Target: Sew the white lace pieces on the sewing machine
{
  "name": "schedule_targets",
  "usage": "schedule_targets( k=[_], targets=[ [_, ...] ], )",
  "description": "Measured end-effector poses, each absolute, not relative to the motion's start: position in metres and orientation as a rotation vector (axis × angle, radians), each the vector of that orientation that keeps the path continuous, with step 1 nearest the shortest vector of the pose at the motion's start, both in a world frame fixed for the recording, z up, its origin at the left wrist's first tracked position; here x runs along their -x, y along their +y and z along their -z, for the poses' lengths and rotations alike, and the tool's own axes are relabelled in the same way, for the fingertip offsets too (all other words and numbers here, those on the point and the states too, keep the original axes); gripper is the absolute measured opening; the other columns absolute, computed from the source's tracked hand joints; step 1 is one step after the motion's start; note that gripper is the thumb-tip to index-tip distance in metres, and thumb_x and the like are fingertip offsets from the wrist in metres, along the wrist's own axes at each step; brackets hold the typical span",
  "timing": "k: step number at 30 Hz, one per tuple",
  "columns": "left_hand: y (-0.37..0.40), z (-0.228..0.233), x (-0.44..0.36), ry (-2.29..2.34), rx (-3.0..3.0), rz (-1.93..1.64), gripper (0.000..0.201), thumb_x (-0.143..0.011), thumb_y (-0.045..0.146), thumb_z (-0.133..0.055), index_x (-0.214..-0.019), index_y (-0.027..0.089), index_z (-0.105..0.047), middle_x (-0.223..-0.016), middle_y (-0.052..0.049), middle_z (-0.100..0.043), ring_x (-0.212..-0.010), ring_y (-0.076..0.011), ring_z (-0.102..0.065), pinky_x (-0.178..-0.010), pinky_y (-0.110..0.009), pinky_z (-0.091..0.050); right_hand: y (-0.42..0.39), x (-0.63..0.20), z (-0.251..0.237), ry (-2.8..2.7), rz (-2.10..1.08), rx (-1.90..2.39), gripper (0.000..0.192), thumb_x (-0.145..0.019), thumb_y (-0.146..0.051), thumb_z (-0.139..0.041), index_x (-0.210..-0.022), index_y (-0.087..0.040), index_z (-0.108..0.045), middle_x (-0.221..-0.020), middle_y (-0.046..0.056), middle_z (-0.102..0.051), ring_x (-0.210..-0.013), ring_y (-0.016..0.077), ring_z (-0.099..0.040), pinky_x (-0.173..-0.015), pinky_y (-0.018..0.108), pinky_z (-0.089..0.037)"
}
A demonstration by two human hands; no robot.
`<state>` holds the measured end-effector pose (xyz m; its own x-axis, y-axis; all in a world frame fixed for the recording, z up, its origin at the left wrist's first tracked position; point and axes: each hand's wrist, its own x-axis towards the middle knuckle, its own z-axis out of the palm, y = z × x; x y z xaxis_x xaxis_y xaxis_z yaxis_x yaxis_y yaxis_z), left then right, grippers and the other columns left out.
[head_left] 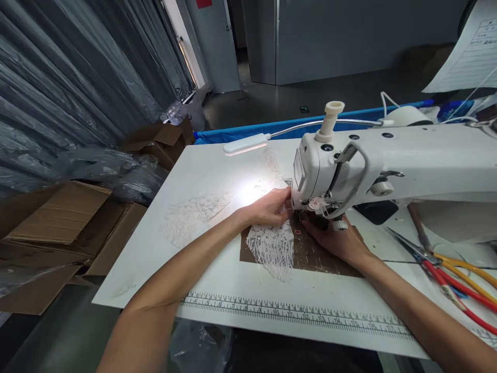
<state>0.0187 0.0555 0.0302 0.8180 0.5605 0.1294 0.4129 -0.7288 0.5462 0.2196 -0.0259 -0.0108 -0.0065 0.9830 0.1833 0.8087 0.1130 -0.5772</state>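
One sewing machine [388,166], one gooseneck lamp [246,145] lit over the bed. Two lace pieces: one [272,248] under the machine head, a second lace piece [194,217] lying flat, well apart to the left. Scissors [446,264] with red and yellow handles at right, count unclear, probably two pairs. White table [217,280] with a printed ruler [295,313] along the near edge; cardboard boxes [58,223] on the floor left, grey curtain [58,77] behind.

Left hand [267,207] palm down, fingers curled, pinching the lace at the needle. Right hand [336,241] flat beside it under the head; fingertips hidden, grip can't be read.
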Motion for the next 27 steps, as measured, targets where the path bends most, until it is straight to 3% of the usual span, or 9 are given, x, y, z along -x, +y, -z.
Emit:
schedule_targets(
  k=[6,11,17,27],
  targets=[
    [0.058,-0.024,-0.023,0.613,-2.185,-0.375,0.034,-0.079,0.009,-0.049,-0.111,0.017,-0.06,-0.103,-0.009,-0.067,-0.09,-0.0191,-0.064,-0.074,-0.032,-0.053,-0.03,-0.215,0.003,-1.795,-0.411,1.837,0.031,-0.083,-0.046,-0.058,-0.102,-0.022,-0.063,-0.098,0.01,-0.066,-0.097,0.0315,-0.062,-0.082,0.042,-0.05],
    [0.059,-0.025,-0.023,0.637,-2.096,-0.334,0.039,-0.074,0.006,-0.052,-0.11,0.017,-0.061,-0.109,-0.008,-0.067,-0.098,-0.0203,-0.063,-0.083,-0.032,-0.051,-0.03,-0.215,0.004,-1.782,-0.455,1.876,0.026,-0.083,-0.047,-0.058,-0.091,-0.023,-0.065,-0.099,0.009,-0.067,-0.101,0.0309,-0.061,-0.083,0.042,-0.05],
    [0.06,-0.024,-0.024,0.628,-2.128,-0.355,0.034,-0.071,0.006,-0.051,-0.101,0.018,-0.063,-0.103,-0.007,-0.068,-0.093,-0.0207,-0.063,-0.079,-0.032,-0.052,-0.03,-0.218,0.004,-1.782,-0.494,1.824,0.027,-0.082,-0.047,-0.06,-0.096,-0.024,-0.065,-0.099,0.007,-0.069,-0.101,0.0312,-0.062,-0.084,0.043,-0.05],
    [0.058,-0.023,-0.026,0.669,-2.089,-0.382,0.032,-0.07,0.008,-0.051,-0.096,0.02,-0.065,-0.097,-0.006,-0.07,-0.089,-0.0218,-0.065,-0.076,-0.035,-0.054,-0.028,-0.223,0.013,-1.837,-0.436,1.724,0.019,-0.078,-0.042,-0.066,-0.088,-0.026,-0.068,-0.1,0.006,-0.069,-0.104,0.0298,-0.061,-0.092,0.044,-0.049]
  ],
)
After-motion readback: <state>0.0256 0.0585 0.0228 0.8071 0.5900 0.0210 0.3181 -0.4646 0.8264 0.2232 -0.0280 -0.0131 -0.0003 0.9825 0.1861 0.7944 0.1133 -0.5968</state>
